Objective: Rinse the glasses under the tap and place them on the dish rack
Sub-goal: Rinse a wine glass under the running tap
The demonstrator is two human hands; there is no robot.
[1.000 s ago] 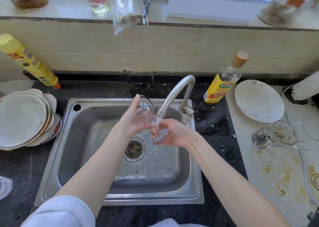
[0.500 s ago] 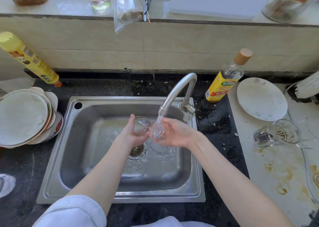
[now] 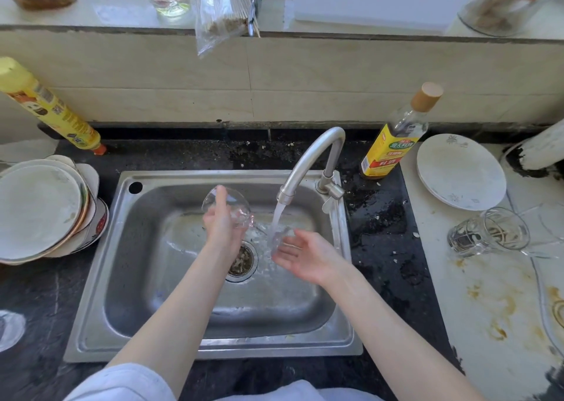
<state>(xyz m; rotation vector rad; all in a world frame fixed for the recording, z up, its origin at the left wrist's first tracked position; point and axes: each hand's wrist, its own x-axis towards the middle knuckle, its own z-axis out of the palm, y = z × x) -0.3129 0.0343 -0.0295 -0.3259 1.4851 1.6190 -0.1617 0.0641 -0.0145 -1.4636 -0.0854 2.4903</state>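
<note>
Clear glass (image 3: 227, 207) gripped in the left hand (image 3: 224, 226), tilted on its side over the steel sink (image 3: 100, 278), just left of the running stream from one tap (image 3: 308, 162). Fingers curled round the bowl of the glass, thumb side toward the wall. Right hand (image 3: 305, 255) held palm up under the water, fingers relaxed and spread, holding nothing, apart from the glass and just right of the drain (image 3: 241, 260).

Well right of the right hand, on the pale counter (image 3: 488, 309): one second glass (image 3: 488, 233) lying on its side, and beyond it one white plate (image 3: 460, 172). One bottle with a yellow label (image 3: 393, 144) standing between that plate and the tap. Far left of the left hand: one stack of plates (image 3: 39, 211), count within it hard to tell, and one yellow spray can (image 3: 48, 107) leaning against the tiles. One more clear rim (image 3: 9, 330) at the left edge, too cut off to identify.
</note>
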